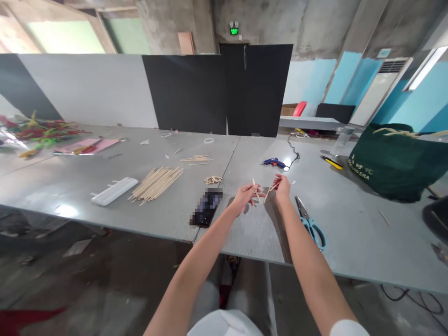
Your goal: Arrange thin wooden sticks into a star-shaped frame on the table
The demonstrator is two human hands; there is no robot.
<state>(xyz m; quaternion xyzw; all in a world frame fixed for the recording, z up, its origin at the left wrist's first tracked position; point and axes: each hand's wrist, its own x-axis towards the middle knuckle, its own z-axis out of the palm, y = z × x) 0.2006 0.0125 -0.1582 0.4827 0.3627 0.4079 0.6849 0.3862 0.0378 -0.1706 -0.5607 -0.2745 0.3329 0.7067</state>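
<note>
- So, your left hand (245, 196) is pinched on a pale stick (258, 195), its long axis running away from you and tipping left.
- Your right hand (283, 187) is closed on a wooden stick (267, 194), slanting away and rightward; whether it grips more than one, I cannot tell.
- Both sticks sit between your hands above the tabletop (350, 228), near ends converging but apart.
- The glue gun (275, 162) lies beyond, nearer your right hand.
</note>
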